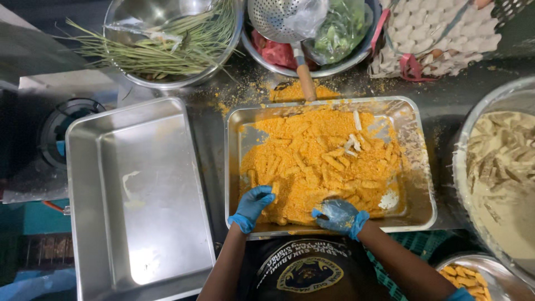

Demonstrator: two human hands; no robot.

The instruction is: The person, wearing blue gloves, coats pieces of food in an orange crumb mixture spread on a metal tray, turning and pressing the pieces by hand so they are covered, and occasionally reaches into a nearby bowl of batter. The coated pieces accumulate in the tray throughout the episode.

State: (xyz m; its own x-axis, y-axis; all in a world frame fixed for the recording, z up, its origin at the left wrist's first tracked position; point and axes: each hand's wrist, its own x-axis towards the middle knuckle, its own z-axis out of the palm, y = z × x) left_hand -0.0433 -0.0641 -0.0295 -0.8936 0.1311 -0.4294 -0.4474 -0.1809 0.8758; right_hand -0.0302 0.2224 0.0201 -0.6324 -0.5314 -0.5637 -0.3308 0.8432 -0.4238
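Both hands are in blue gloves and working at the near edge of the steel tray (419, 167) full of orange breadcrumbs (290, 153). The left hand (253, 205) has its fingers curled loosely into the crumb, wrapped partway around a coated stick (275, 192) at the lower left of the pile, so half closed, not a tight fist. The right hand (338, 214) is palm down with fingers bent and tips buried in the crumbs near the bottom middle; can't really tell if it has a stick pinched under there or is just pressing the coating.

The tray holds lots of breaded sticks (334, 163) scattered through the mix, plus a few still-pale uncoated pieces (352, 142) up near the top right.

To the left, just beside it, sits an empty steel tray (139, 195). On the right there's a big bowl of pale batter (501, 178) with strips in it, and a smaller bowl of finished breaded pieces (465, 276) at bottom right. Up top: a bowl with lemongrass stalks (167, 44), a perforated ladle (278, 22), and an egg carton (440, 33).
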